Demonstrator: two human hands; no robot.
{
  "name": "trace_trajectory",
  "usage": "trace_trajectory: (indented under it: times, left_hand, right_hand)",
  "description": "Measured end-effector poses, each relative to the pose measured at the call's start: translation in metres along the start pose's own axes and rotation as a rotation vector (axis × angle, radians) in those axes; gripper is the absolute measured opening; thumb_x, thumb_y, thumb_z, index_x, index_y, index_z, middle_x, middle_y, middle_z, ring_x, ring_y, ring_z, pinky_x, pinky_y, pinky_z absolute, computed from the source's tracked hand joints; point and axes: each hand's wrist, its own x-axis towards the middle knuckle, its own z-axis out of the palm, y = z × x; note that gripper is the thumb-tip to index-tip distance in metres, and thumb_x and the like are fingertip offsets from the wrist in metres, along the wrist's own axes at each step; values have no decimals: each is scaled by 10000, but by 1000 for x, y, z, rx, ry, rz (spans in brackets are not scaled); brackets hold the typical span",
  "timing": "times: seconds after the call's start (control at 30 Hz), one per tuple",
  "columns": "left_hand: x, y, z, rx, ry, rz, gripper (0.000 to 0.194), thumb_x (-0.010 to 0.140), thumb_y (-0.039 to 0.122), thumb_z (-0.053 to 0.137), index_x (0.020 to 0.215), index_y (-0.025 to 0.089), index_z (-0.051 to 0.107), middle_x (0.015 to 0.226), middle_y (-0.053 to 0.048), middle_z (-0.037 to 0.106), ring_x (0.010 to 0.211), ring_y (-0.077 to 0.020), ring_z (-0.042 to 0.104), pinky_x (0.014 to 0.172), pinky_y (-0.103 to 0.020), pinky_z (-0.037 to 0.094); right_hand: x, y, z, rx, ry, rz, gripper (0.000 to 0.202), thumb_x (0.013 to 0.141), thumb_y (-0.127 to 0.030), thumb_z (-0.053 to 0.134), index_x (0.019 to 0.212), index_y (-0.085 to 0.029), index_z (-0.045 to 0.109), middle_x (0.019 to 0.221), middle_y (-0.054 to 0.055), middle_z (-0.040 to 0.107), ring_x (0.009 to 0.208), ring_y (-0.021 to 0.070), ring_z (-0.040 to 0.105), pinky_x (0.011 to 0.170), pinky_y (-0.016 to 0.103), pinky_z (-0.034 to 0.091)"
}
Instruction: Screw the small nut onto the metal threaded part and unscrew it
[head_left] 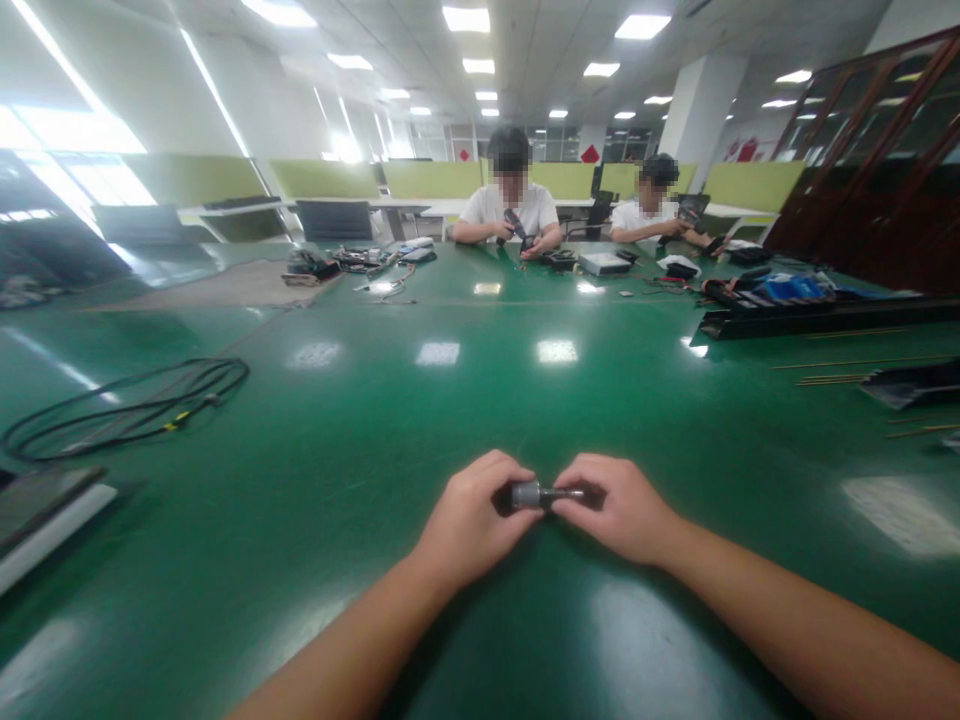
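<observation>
Both hands meet over the green table (pixel 480 410), holding a small part lengthwise between them. My left hand (pixel 466 515) is closed with thumb and fingers around a short grey cylinder (pixel 527 495). From the cylinder's right side a thinner, dark, shiny rod (pixel 564 493) runs into my right hand (pixel 628 508), which pinches it between thumb and fingers. The cylinder and rod are in line; I cannot tell whether they are one piece. Their outer ends are hidden in my palms.
A coiled black cable (pixel 161 405) lies at left, above a flat dark-and-white object (pixel 52 515). At right are a long black channel (pixel 817 318), blue items (pixel 799 288) and thin rods (pixel 832 380). Across the table, two people (pixel 510 205) handle dark tools.
</observation>
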Motion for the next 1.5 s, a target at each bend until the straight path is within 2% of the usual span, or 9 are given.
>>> trace_trajectory:
  times: [1.03,1.5]
  left_hand:
    - [4,-5,-7,48,77,-26,219,739,137,757,931,194,670,904,-29,658,839,-168,616,746,-286,488]
    - [4,-5,-9,46,91,-34,231,731,112,755,932,195,674,917,-24,662,853,-165,618,767,-283,488]
  right_hand:
    - [1,1,-2,-39,87,71,15,811,-198,683,825,-192,685,727,6,656,643,149,569,600,261,426]
    - [2,0,-3,-31,89,99,15,807,-183,684,822,-188,685,731,3,654,646,147,564,600,259,414]
